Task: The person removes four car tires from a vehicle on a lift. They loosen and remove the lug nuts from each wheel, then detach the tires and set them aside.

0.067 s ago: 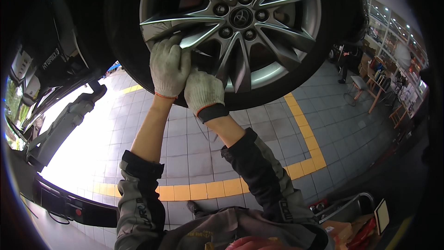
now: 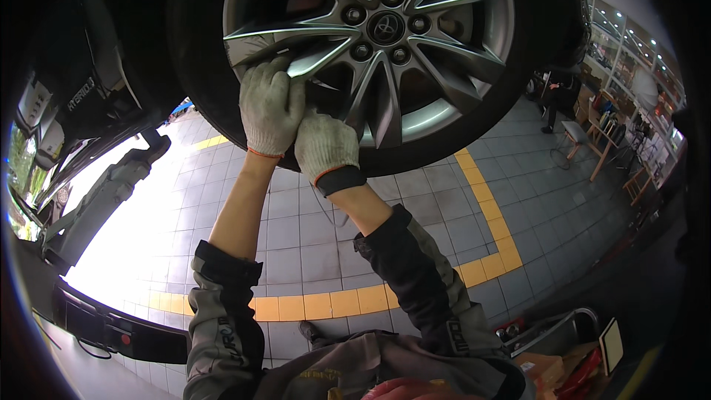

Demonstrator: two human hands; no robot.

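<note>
A car wheel [image 2: 452, 67] with a black tyre and silver-grey spoked alloy rim hangs raised before me. My left hand [image 2: 270, 111], in an off-white knit glove with orange cuff, has its fingers bent against the lower-left rim and spoke. My right hand [image 2: 326, 144], gloved alike, is closed just below and right of it, at the lower tyre and rim; its fingertips and anything inside them are hidden. A thin grey item, too small to identify, shows below my right hand.
A dark car body [image 2: 89, 74] is at left, above a lift arm [image 2: 111, 192]. Tiled floor [image 2: 333, 244] has yellow lines. At right, a person in dark clothes [image 2: 555, 96] is near wooden stools [image 2: 596, 148]. A trolley [image 2: 578, 326] with boxes stands lower right.
</note>
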